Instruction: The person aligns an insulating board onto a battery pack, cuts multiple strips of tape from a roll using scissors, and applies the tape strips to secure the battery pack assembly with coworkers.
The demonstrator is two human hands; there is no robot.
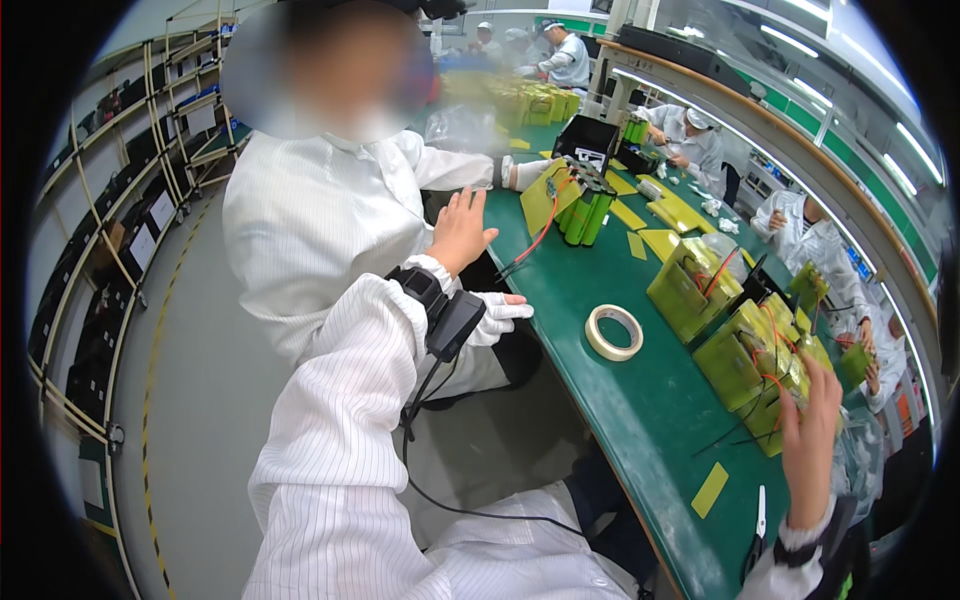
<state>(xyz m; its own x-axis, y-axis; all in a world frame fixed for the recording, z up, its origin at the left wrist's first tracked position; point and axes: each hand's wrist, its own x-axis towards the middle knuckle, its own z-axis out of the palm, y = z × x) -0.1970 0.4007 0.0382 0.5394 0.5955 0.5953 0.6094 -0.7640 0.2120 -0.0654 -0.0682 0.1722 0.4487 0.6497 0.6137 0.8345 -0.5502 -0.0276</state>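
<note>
Yellow-green, glossy, boxy packs (pixel 733 368) beside the spread right hand (pixel 812 440); left hand (pixel 460 238) loosely spread too.

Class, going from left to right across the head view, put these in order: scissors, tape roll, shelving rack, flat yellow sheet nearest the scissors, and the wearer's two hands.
Shelving rack → left hand → tape roll → flat yellow sheet → scissors → right hand

Open tabletop (pixel 640 410) this side of the tape roll (pixel 612 353); to its right, yellow-wrapped packs (pixel 735 368) and red wires (pixel 719 273) block the way!
</note>
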